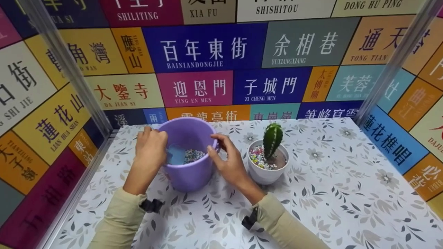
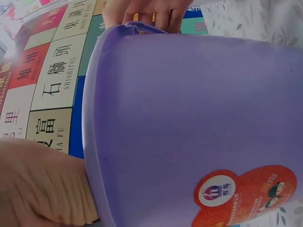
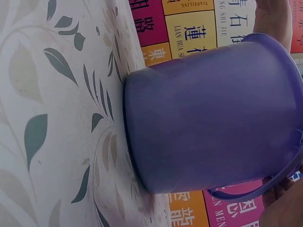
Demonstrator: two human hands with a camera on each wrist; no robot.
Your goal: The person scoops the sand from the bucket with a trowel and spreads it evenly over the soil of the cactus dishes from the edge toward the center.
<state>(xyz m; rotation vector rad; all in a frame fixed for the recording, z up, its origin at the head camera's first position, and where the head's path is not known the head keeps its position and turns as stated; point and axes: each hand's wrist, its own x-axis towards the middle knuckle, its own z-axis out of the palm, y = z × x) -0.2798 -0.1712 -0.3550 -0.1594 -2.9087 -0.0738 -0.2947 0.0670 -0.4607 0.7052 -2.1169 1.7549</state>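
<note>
A purple bucket [image 1: 189, 176] stands on the patterned cloth, with small multicoloured gravel [image 1: 193, 156] in the bottom. A translucent blue scoop [image 1: 176, 154] is inside it, beside the gravel. My left hand [image 1: 151, 147] is curled at the bucket's left rim, gripping the scoop; its fingertips and the scoop's handle are hidden. At the right rim, my right hand [image 1: 228, 159] pinches the bucket with the thumb on the near side. The bucket's carrying handle [image 3: 255, 191] hangs by the right fingers. In the left wrist view, a red label [image 2: 246, 196] shows on the bucket's side.
Right of the bucket, close to my right forearm, stands a white pot [image 1: 266, 174] holding a green cactus [image 1: 272, 140] and coloured pebbles. Panels printed with place names [image 1: 207, 48] enclose the back and sides of the table [image 1: 328, 193].
</note>
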